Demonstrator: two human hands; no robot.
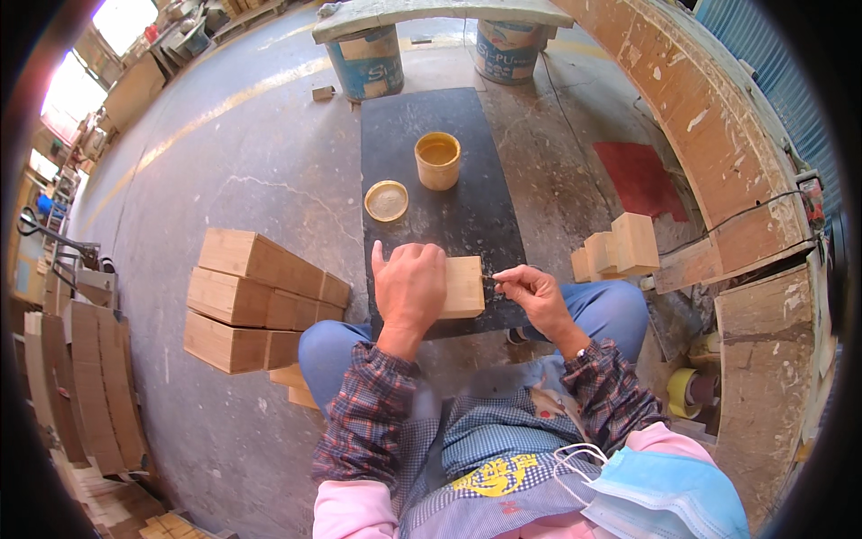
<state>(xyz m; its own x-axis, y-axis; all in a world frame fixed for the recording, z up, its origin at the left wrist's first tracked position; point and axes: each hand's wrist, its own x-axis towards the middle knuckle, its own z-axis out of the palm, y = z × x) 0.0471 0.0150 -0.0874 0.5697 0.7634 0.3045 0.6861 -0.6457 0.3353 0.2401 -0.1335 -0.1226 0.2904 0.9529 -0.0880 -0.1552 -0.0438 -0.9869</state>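
Observation:
A pale wooden block [465, 289] lies at the near end of a dark board [386, 130] in front of me. My left hand [410, 286] is closed over the block's left part and holds it down, thumb stretched away. Just off the block's right end, my right hand [532, 295] has thumb and forefinger pinched together; a small dark thing seems to be at the fingertips, too small to name. Beyond the hands stand an open round tub [438, 175] with yellowish-brown contents and a shallow round lid [386, 201] holding greyish paste.
Stacked wooden blocks [247, 296] stand on the floor by my left knee. Several more blocks [633, 244] are beyond my right knee, near a red sheet [639, 180]. Blue buckets [366, 65] carry a plank at the back. A worn wooden bench [696, 108] runs along the right.

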